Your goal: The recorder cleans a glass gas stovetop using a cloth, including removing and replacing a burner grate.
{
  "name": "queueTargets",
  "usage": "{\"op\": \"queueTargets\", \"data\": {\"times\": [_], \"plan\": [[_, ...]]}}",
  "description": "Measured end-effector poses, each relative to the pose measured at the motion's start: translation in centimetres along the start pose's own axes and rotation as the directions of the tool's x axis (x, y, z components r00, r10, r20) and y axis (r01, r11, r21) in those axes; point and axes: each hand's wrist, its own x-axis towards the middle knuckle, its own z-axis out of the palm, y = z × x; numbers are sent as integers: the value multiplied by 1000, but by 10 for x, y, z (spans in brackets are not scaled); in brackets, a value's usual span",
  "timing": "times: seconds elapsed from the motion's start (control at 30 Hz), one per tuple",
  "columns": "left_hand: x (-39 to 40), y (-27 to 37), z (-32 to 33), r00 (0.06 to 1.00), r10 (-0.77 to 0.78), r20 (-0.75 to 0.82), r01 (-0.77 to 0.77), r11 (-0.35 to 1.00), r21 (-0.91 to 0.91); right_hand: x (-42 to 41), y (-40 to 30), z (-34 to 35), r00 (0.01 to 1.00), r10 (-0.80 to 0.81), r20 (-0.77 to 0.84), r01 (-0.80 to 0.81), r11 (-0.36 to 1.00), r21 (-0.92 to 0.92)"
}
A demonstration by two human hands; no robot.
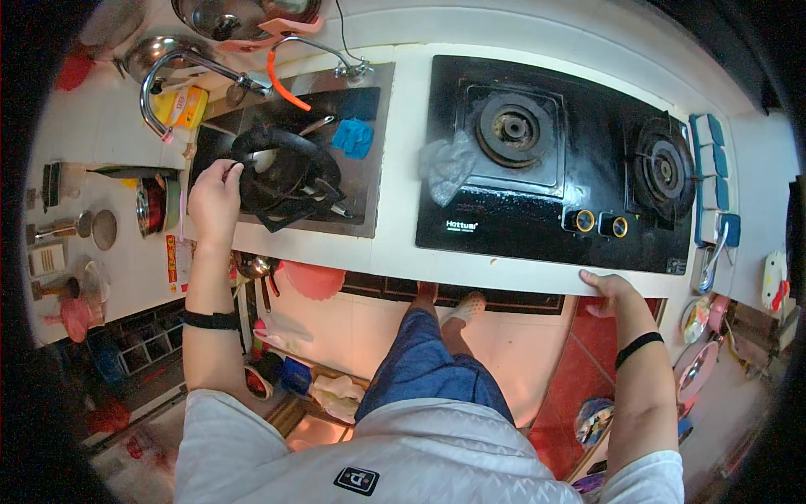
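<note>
My left hand (217,198) is at the left side of the sink, thumb and forefinger pinched on the edge of a round black pan support (324,160). That support lies in the steel sink (368,189) with other dark parts, whose outlines merge. A metal-handled utensil (317,126) and a blue cloth (352,137) are in the sink behind it. My right hand (611,293) rests at the front edge of the white countertop (522,268), thumb on top, holding no loose object. Beyond it stands a black two-burner gas hob (504,217).
A crumpled grey plastic bag or cloth (448,167) lies on the hob's left side. The right burner (662,165) carries a black support. A curved faucet (148,88) and an orange hose (283,88) overhang the sink. Blue-and-white containers (715,160) line the right end.
</note>
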Motion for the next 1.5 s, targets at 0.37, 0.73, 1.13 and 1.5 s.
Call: {"op": "queueTargets", "data": {"times": [0.37,0.73,1.13,1.5], "plan": [[17,-1,58,998,14,68,-16,999,34,6,-3,0,998,63,-7,-63,998,11],[16,3,103,992,31,125,-24,998,-61,-2,-2,-1,999,43,-1,-43,999,12],[2,-12,134,991,41,131,-26,993,-114,8,0,-3,1000,18,7,-17,999,-33],[3,-26,150,978,-25,207,48,993,-108,-7,-5,2,1000,5,16,-5,1000,4]]}}
